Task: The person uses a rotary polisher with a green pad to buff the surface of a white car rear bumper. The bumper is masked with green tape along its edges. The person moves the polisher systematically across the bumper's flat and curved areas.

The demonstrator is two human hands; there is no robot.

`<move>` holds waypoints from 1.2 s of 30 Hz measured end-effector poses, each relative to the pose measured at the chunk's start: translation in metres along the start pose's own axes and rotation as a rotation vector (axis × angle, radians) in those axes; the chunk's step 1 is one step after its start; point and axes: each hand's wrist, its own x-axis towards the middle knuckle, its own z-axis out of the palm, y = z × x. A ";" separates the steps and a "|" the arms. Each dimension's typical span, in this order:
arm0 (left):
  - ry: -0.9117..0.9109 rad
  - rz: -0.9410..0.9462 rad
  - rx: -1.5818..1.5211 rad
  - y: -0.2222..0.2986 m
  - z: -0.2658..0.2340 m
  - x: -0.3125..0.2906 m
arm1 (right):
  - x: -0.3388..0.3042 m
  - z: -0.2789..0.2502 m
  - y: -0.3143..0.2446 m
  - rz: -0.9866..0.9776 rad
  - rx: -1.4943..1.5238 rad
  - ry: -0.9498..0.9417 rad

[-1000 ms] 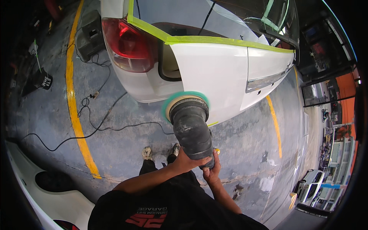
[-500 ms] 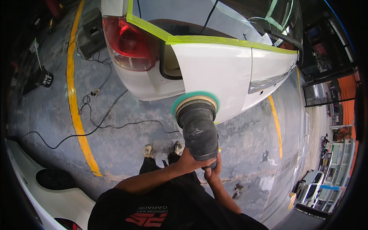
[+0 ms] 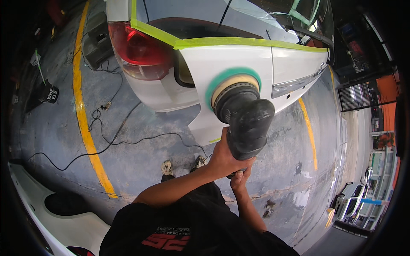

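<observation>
I have both hands clamped on the polisher (image 3: 251, 126), near the middle of my head view, held up against the car (image 3: 237, 53) at its rear. My left hand (image 3: 227, 158) grips the body from the left and below, fingers wrapped around it. My right hand (image 3: 240, 179) closes on the near end, just below the left; some of its fingertips I can't see.

The polisher's working end points away from me and up to the left. Its long axis isn't straight: the body rises from my hands, leaning right, then the head bends left to the pad (image 3: 224, 77). The pad's face is turned to the white panel, out of my sight, so I can't confirm contact. Green tape (image 3: 252, 42) edges the panel above the pad. The tail light (image 3: 139, 45) is well left.
</observation>
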 end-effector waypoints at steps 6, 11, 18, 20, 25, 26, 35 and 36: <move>-0.090 -0.044 -0.117 -0.028 -0.018 -0.024 | -0.001 -0.005 0.009 0.126 0.027 -0.224; -0.036 -0.057 0.035 -0.031 0.026 0.008 | -0.003 -0.005 0.017 0.169 0.220 -0.025; 0.128 0.344 0.609 -0.023 -0.069 -0.009 | -0.027 0.022 0.001 0.213 0.257 0.149; 0.418 0.064 0.469 -0.034 -0.109 0.008 | -0.032 0.031 0.006 0.256 0.260 0.098; 0.222 -0.107 0.186 -0.064 -0.114 0.002 | -0.044 0.035 0.008 0.268 0.339 0.150; 0.187 -0.091 0.173 -0.065 -0.117 0.005 | -0.048 0.035 0.019 0.270 0.336 0.180; 0.071 -0.039 0.198 -0.044 -0.097 -0.013 | -0.112 0.024 -0.013 0.394 0.414 0.293; 0.056 -0.028 0.216 -0.042 -0.098 -0.015 | -0.117 0.024 -0.026 0.378 0.370 0.290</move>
